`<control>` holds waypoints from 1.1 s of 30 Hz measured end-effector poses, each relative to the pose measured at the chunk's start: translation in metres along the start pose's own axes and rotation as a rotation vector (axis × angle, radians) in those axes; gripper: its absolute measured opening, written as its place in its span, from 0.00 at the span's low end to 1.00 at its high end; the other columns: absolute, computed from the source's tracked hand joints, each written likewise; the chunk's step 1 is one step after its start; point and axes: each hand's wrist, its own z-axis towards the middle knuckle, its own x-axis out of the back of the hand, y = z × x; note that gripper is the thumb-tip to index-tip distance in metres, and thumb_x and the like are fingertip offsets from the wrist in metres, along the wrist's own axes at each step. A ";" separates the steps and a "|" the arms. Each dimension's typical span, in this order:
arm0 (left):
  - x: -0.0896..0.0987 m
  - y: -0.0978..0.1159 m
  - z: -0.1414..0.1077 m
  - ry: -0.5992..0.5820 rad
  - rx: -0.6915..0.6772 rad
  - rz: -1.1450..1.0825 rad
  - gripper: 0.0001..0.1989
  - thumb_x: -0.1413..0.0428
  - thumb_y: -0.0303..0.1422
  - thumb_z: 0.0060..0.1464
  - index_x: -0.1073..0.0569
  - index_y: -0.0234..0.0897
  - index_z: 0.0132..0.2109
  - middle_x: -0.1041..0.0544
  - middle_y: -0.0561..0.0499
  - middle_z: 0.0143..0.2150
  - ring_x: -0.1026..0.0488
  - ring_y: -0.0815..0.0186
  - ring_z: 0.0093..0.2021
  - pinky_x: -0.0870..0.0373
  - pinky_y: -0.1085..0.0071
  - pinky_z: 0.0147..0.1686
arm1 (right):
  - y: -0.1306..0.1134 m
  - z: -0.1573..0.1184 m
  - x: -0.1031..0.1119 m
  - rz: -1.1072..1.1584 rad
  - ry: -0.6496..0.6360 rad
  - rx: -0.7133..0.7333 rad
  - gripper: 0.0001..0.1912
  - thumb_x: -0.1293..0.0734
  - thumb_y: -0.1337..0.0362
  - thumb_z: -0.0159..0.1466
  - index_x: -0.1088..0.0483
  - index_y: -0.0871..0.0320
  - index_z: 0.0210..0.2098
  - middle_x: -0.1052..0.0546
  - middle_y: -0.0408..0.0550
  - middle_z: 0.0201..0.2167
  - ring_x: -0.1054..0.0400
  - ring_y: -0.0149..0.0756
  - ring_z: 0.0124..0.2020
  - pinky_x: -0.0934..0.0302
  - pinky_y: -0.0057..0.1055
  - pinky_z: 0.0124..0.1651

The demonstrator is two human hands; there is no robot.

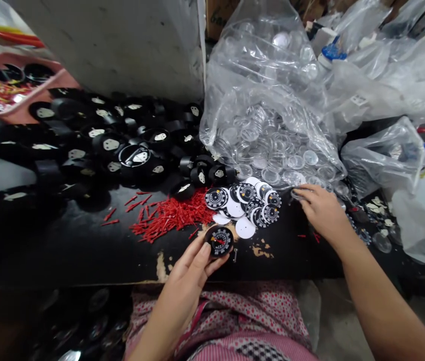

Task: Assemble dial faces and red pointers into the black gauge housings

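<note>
Your left hand (pixel 193 263) grasped the gauge (pixel 220 238), likely light and stiff with a fragile needle (pixel 218 241), sensibly by its rim, on your side of the dials (pixel 248 200); right of them, your right hand's (pixel 322 210) grip could not be told.

I can't make out what the fingers of the right hand (pixel 323 211) are touching; it's too small and blurred. The left hand (pixel 192 263) covers the lower edge of the dial gauge (pixel 219 241), its numerals too tiny to read. The pink tray (pixel 65 82) runs out of my view leftward; a clear plastic bag (pixel 231 70) hides part of the cardboard box (pixel 217 16).
</note>
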 end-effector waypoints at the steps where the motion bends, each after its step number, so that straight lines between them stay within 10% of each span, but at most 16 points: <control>1: -0.002 0.002 -0.001 -0.008 0.010 -0.008 0.19 0.36 0.41 0.52 0.21 0.41 0.50 0.19 0.44 0.52 0.21 0.53 0.50 0.23 0.55 0.50 | -0.009 -0.002 0.002 0.088 0.029 0.001 0.17 0.40 0.67 0.65 0.25 0.59 0.49 0.23 0.58 0.49 0.29 0.51 0.51 0.37 0.52 0.54; 5: -0.008 0.006 -0.003 -0.125 0.089 -0.035 0.16 0.41 0.43 0.57 0.20 0.43 0.48 0.18 0.43 0.49 0.19 0.54 0.44 0.23 0.52 0.48 | -0.074 -0.019 -0.001 0.633 -0.106 -0.016 0.18 0.37 0.60 0.68 0.29 0.52 0.56 0.22 0.46 0.34 0.28 0.36 0.30 0.31 0.37 0.39; 10: -0.006 0.007 -0.005 -0.197 0.007 0.054 0.17 0.42 0.42 0.59 0.23 0.47 0.54 0.23 0.48 0.58 0.24 0.54 0.55 0.26 0.55 0.53 | -0.141 -0.031 -0.018 0.742 -0.173 0.220 0.18 0.38 0.66 0.69 0.29 0.52 0.57 0.29 0.52 0.49 0.29 0.36 0.42 0.33 0.37 0.48; 13: -0.004 0.010 -0.008 -0.186 -0.068 0.205 0.19 0.41 0.38 0.59 0.25 0.47 0.57 0.26 0.50 0.62 0.28 0.56 0.60 0.28 0.59 0.56 | -0.147 -0.027 -0.022 0.710 -0.182 0.242 0.15 0.38 0.63 0.70 0.28 0.52 0.54 0.31 0.52 0.52 0.30 0.35 0.43 0.36 0.36 0.48; 19: -0.004 0.011 -0.014 -0.229 -0.256 0.479 0.18 0.42 0.32 0.59 0.25 0.43 0.56 0.24 0.51 0.60 0.30 0.62 0.62 0.35 0.68 0.62 | -0.155 -0.018 -0.023 0.525 -0.001 0.234 0.20 0.48 0.61 0.73 0.38 0.56 0.26 0.34 0.43 0.22 0.41 0.34 0.26 0.48 0.33 0.33; 25: 0.003 0.017 -0.021 -0.102 -0.244 0.545 0.17 0.43 0.33 0.59 0.24 0.42 0.55 0.22 0.49 0.58 0.27 0.59 0.59 0.33 0.65 0.59 | -0.177 -0.012 -0.040 0.573 0.063 0.328 0.19 0.49 0.63 0.73 0.42 0.54 0.25 0.35 0.42 0.21 0.42 0.34 0.25 0.50 0.32 0.32; 29: 0.014 0.025 -0.031 -0.023 -0.237 0.616 0.17 0.43 0.36 0.58 0.24 0.43 0.54 0.21 0.49 0.56 0.26 0.57 0.58 0.31 0.62 0.58 | -0.190 -0.012 -0.042 0.639 -0.050 0.346 0.21 0.49 0.61 0.74 0.41 0.55 0.25 0.34 0.43 0.21 0.40 0.34 0.26 0.49 0.32 0.32; 33: 0.069 0.033 -0.056 0.042 -0.139 0.780 0.18 0.42 0.41 0.58 0.24 0.45 0.54 0.21 0.47 0.56 0.26 0.52 0.58 0.32 0.56 0.58 | -0.179 -0.015 -0.035 0.753 -0.310 0.320 0.18 0.43 0.56 0.72 0.32 0.56 0.30 0.25 0.43 0.28 0.33 0.34 0.31 0.45 0.32 0.37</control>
